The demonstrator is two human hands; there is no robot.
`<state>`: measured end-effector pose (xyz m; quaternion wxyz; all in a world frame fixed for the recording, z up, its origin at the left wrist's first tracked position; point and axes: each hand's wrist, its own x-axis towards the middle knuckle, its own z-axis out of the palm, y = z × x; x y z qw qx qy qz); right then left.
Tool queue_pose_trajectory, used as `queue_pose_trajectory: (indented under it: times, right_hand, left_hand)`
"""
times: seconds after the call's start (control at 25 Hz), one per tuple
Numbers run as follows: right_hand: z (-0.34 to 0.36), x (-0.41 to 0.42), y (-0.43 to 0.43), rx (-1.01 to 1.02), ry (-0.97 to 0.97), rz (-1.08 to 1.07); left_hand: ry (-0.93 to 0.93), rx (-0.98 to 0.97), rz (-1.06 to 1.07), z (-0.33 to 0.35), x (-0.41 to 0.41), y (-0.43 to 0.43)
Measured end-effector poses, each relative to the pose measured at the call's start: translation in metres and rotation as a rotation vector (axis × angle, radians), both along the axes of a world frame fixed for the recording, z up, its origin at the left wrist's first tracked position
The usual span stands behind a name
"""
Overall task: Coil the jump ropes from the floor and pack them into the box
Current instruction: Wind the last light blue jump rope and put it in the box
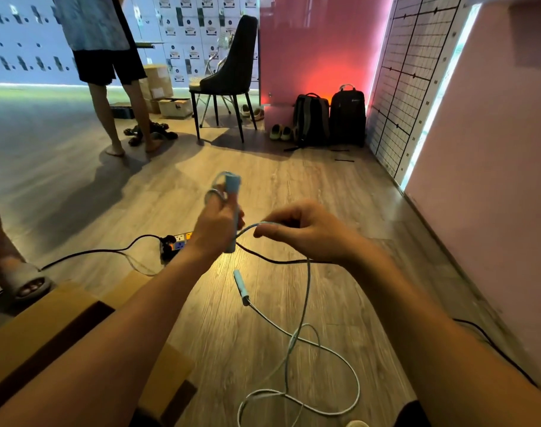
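The jump rope (308, 291) is light blue, with a thin, pale cord that looks braided and two slim cylindrical grips of the same blue. The left hand (215, 223) is clamped around one handle (232, 186), holding it upright at chest height in front of the person. A couple of small turns of cord sit looped beside the fingers at the top of that grip. From there the cord arcs across to the right hand (300, 229), whose thumb and forefinger pinch it while the other fingers curl loosely. Below the right hand the cord drops straight down and spreads over the wood-look floor (340, 192) in loose, crossing loops near the bottom edge of the view. The second handle (240, 283) lies tilted below the hands, apparently on the floor, with the cord running from its lower end into those loops.

An open cardboard box (47, 318) stands at the lower left under the left forearm, its flaps spread out. A power strip (178, 241) sits on the floor just behind the left wrist, and a black cable (275, 260) runs from it under the right hand. Farther back are a dark chair (232, 66) and two backpacks (347, 118) against the wall.
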<state>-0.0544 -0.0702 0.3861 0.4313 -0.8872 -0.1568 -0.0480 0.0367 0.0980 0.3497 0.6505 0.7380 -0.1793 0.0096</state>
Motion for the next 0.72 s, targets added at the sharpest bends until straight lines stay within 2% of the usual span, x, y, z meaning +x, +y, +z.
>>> queue_pose_trajectory:
  times: [0.08, 0.24, 0.32, 0.4, 0.52, 0.6, 0.72]
  right_hand:
    - [-0.001, 0.003, -0.003, 0.018, -0.127, -0.068]
    - [-0.003, 0.006, -0.021, 0.053, -0.299, -0.258]
    - [-0.004, 0.007, -0.029, 0.079, -0.307, -0.323]
    - [-0.006, 0.007, -0.035, 0.142, -0.276, -0.378]
    - [-0.009, 0.008, -0.035, 0.239, -0.16, -0.422]
    - [-0.01, 0.008, -0.029, 0.197, -0.079, -0.406]
    - [-0.011, 0.008, -0.02, 0.097, 0.027, -0.336]
  left_hand:
    - [0.065, 0.134, -0.193, -0.002, -0.012, -0.007]
    - [0.204, 0.202, -0.458, 0.002, -0.015, -0.008]
    - [0.252, 0.255, -0.584, 0.005, -0.019, -0.009]
    - [0.299, 0.216, -0.655, 0.011, -0.028, -0.011]
    - [0.459, -0.108, -0.687, 0.023, -0.033, -0.011]
    - [0.554, -0.446, -0.757, 0.029, -0.03, -0.007]
    - [0.547, -0.914, -0.727, 0.03, -0.021, 0.002]
